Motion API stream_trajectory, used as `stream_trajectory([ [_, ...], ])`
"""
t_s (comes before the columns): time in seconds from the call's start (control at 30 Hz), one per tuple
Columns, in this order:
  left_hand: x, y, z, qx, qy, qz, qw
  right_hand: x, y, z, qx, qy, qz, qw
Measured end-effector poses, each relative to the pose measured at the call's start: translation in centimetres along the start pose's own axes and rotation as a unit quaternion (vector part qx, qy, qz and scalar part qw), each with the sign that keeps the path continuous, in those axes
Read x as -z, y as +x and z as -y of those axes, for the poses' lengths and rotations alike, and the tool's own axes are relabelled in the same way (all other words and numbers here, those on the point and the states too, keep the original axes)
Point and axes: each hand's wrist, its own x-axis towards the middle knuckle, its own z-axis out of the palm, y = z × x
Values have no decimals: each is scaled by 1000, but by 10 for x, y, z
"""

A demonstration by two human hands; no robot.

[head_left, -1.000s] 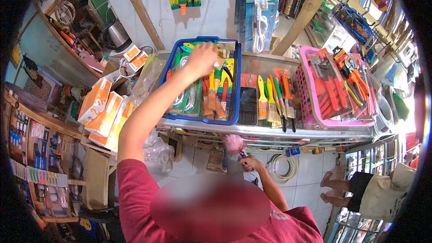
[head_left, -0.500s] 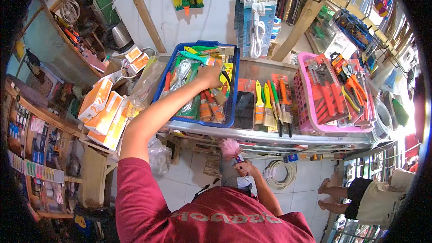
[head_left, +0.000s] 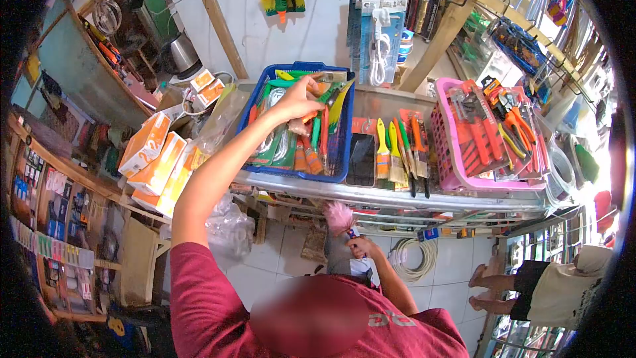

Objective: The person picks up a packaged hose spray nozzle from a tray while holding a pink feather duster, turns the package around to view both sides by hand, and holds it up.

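My left hand [head_left: 299, 101] is in the blue basket [head_left: 295, 67], its fingers closed at the edge of a yellow-and-green carded pack [head_left: 341, 105] that stands tilted; what hangs on the card is partly hidden. Around it in the basket lie paintbrushes [head_left: 311, 157], some with green handles, and a coiled white cord [head_left: 275, 96]. Low beside my body, my right hand [head_left: 359, 246] is wrapped round the handle of a pink feather duster [head_left: 338, 217], its head pointing up toward the counter edge.
Right of the basket lie a black phone [head_left: 361, 159] and several paintbrushes [head_left: 396, 159]. A pink basket [head_left: 454, 176] holds carded tools. Orange-and-white boxes [head_left: 156, 166] stand at left. Coiled cable [head_left: 414, 258] lies below the counter. Another person [head_left: 550, 288] is at right.
My left hand has shifted slightly left within the blue basket, and the yellow-and-green pack has tipped up by its fingers. The right hand still holds the feather duster.
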Motion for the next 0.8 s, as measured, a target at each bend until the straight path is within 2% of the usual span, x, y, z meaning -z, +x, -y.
stream_trajectory([
  [0.07, 6, -10, -10, -9, -24, -2, 1000, 1, 0, -2, 42, -21, -3, 999],
  [0.17, 18, -26, -22, -13, -41, -5, 999, 1, 0, 0, 20, -31, 3, 999],
  [0.2, 23, -31, -25, -16, -11, -20, 1000, 0, 0, -1, 19, -35, -14, 999],
  [0.27, 28, -41, -24, -26, -52, -53, 997, -5, -2, 1, 17, -44, -46, 998],
  [0.33, 34, -47, -17, -30, -125, -70, 989, -13, -10, 7, 10, -38, -36, 999],
  [0.43, 32, -53, -7, -101, -218, -155, 958, -16, -8, 3, 26, -73, -34, 996],
  [0.47, 30, -64, -19, -92, -256, -179, 946, -18, -10, 4, 36, -91, -37, 994],
  [0.57, 29, -71, -21, -109, -267, -247, 925, -30, -20, 3, 41, -95, -69, 992],
  [0.6, 31, -74, -21, -133, -241, -256, 927, -32, -23, 1, 45, -88, -66, 993],
  [0.7, 39, -81, -22, -161, -162, -361, 904, -38, -31, -5, 50, -82, -77, 992],
  [0.77, 47, -77, -18, -258, -172, -397, 864, -42, -32, -8, 47, -98, -112, 988],
  [0.8, 48, -78, -13, -267, -196, -396, 856, -42, -33, -11, 45, -101, -110, 988],
])
